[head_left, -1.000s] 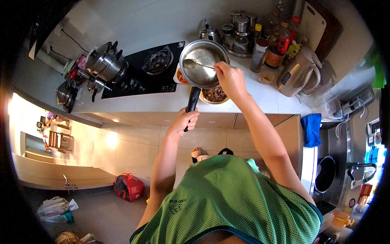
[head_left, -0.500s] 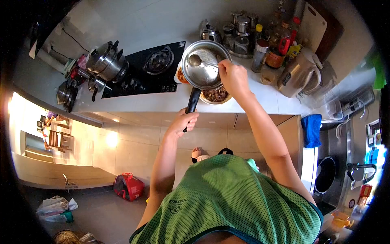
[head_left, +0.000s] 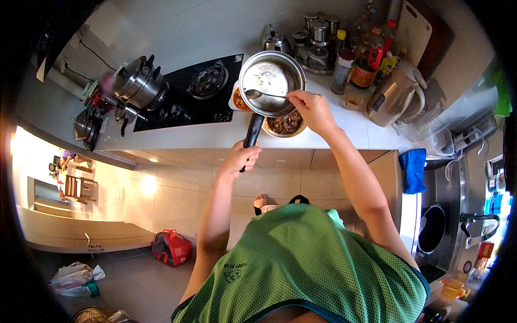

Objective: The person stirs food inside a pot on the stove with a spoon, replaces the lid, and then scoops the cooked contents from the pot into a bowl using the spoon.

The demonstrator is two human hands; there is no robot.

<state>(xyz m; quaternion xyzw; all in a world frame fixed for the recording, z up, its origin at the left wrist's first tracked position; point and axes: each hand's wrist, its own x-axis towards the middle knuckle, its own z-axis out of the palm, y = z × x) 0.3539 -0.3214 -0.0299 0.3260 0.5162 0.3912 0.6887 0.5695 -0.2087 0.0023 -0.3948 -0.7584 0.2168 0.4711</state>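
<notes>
My left hand (head_left: pixel 239 159) is wrapped around the black handle of a steel saucepan (head_left: pixel 294 59), which is held above the counter. The pan is tilted so its inside faces me, with a little residue on its bottom. A metal spoon (head_left: pixel 253 94) lies across the pan's inside, its handle pinched in my right hand (head_left: pixel 314 110). Partly under the pan stands a bowl of dark brown chopped food (head_left: pixel 285 124). To the pan's left, a white dish with reddish food (head_left: pixel 240 100) is partly hidden behind it.
Left of the pan is a black glass hob (head_left: pixel 188 107) with a large steel pot (head_left: pixel 141 83). Sauce bottles (head_left: pixel 366 64), a glass jar (head_left: pixel 343 71) and a steel kettle (head_left: pixel 396 94) stand at the right. A sink holding a black pan (head_left: pixel 432 230) lies further right.
The spoon has moved lower in the pan, with its bowl further left. My right hand has shifted slightly down. The pan is nearly where it was, a touch left and higher.
</notes>
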